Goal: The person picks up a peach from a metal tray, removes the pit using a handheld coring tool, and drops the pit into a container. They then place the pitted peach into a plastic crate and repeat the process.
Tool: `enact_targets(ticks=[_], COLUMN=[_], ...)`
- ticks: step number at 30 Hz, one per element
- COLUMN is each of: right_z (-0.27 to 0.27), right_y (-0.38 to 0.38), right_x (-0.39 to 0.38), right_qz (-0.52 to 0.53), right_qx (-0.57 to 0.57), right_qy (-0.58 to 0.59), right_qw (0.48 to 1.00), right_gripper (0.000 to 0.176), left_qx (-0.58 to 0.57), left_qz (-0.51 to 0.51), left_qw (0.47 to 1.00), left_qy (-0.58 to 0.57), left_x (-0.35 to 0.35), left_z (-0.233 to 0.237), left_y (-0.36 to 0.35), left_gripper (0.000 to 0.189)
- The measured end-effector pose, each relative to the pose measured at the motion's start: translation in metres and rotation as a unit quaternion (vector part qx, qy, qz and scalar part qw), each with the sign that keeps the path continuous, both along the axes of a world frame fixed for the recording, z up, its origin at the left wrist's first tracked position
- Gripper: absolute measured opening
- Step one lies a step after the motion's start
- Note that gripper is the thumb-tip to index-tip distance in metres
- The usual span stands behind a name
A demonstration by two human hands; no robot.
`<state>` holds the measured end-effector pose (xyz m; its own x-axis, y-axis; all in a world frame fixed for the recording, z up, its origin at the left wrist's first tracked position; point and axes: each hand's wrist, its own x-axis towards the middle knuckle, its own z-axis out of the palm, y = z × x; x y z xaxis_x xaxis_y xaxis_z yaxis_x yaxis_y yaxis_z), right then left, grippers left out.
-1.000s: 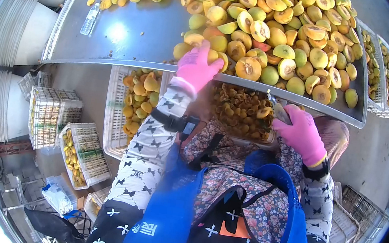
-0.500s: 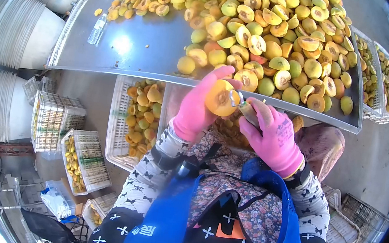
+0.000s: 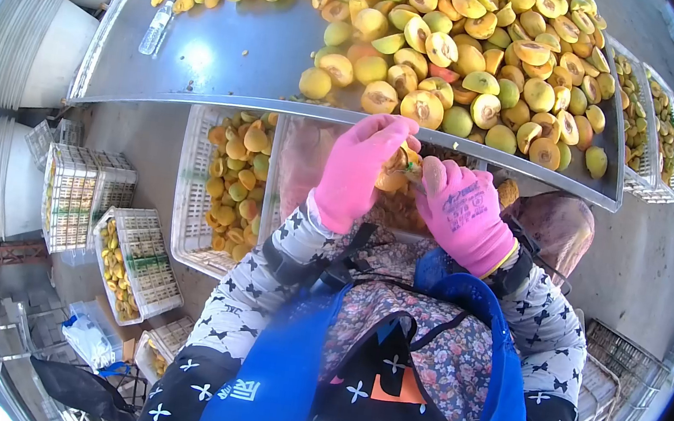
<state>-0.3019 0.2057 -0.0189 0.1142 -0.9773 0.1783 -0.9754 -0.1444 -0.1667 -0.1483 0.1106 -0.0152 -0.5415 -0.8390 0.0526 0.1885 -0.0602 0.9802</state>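
My left hand (image 3: pixel 357 170), in a pink glove, is closed around a yellow peach half (image 3: pixel 391 182), which its fingers partly cover. My right hand (image 3: pixel 465 209), also gloved in pink, grips a small pitting tool (image 3: pixel 412 168) whose metal end is at the peach half. Most of the tool's handle is hidden in the glove. Both hands are just in front of the near edge of a metal table (image 3: pixel 224 100). On that table lies a big heap of halved peaches (image 3: pixel 459 56), many with the stone still in the cut face.
A white crate of peach halves (image 3: pixel 194 183) stands below the table at left. More crates (image 3: pixel 143 270) sit on the floor farther left, beside stacked white tubs (image 3: pixel 22 50). A plastic bottle (image 3: pixel 155 29) lies on the table. Filled crates (image 3: pixel 656 180) stand at the right.
My left hand has turned over, so the peach half's cut face no longer faces up at me. My right hand has brought the tool along with it. The view has shifted slightly.
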Motion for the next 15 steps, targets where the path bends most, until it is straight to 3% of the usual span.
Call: enact_targets(ticks=[3, 6, 11, 14, 15], right_z=[-0.013, -0.026, -0.034, -0.031, -0.032], right_y=[0.003, 0.01, 0.019, 0.016, 0.016], right_x=[0.0, 0.005, 0.032, 0.03, 0.031], right_qz=[0.009, 0.015, -0.012, -0.048, -0.032], right_qx=[0.036, 0.059, 0.021, 0.147, 0.093], right_qy=[-0.045, -0.202, -0.436, -0.535, -0.489], right_qw=[0.998, 0.977, 0.9, 0.83, 0.867], right_gripper=[0.033, 0.031, 0.022, 0.022, 0.021], left_qx=[0.215, 0.223, 0.261, 0.238, 0.22], left_qz=[0.003, 0.008, 0.023, 0.064, 0.082], left_qw=[0.976, 0.974, 0.965, 0.969, 0.972], left_qy=[0.007, -0.034, 0.01, 0.022, 0.019], left_x=[-0.001, -0.001, -0.003, -0.008, -0.009], left_z=[0.002, -0.003, -0.006, -0.007, -0.008], left_y=[0.0, 0.001, 0.002, 0.004, 0.003], left_gripper=[0.02, 0.02, 0.023, 0.029, 0.032])
